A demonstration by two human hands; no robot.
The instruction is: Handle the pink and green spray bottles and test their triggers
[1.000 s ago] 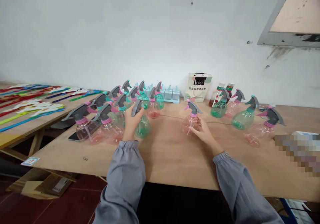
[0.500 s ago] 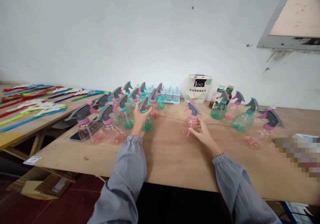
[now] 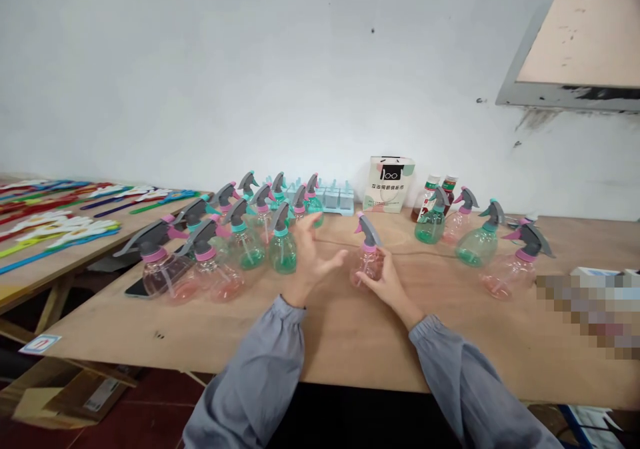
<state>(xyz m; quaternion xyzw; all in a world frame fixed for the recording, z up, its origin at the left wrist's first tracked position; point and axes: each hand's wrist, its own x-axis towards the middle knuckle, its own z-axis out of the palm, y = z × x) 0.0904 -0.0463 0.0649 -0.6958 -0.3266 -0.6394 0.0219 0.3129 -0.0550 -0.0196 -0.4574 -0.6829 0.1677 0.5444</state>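
My right hand [image 3: 387, 281] is wrapped round the body of a clear pink spray bottle [image 3: 367, 262], which has a grey trigger head and a pink collar and stands near the middle of the wooden table. To the left of it my left hand [image 3: 316, 262] is raised, fingers and thumb apart, with nothing between them. Just left of that hand a green spray bottle [image 3: 283, 252] stands upright. It is at the right side of a group of pink and green spray bottles, among them a front pink one [image 3: 220, 279].
Toward the right stand more bottles, among them a green one [image 3: 479, 243] and a pink one [image 3: 510, 275]. A paper bag [image 3: 389, 185] and a pale blue tray [image 3: 340, 201] are by the wall. A phone [image 3: 137, 289] lies at the left. Colourful strips [image 3: 60, 235] cover another table.
My left hand has let go of the green spray bottle and moved right, toward the pink one. My right hand still holds the pink bottle. The view has shifted slightly.
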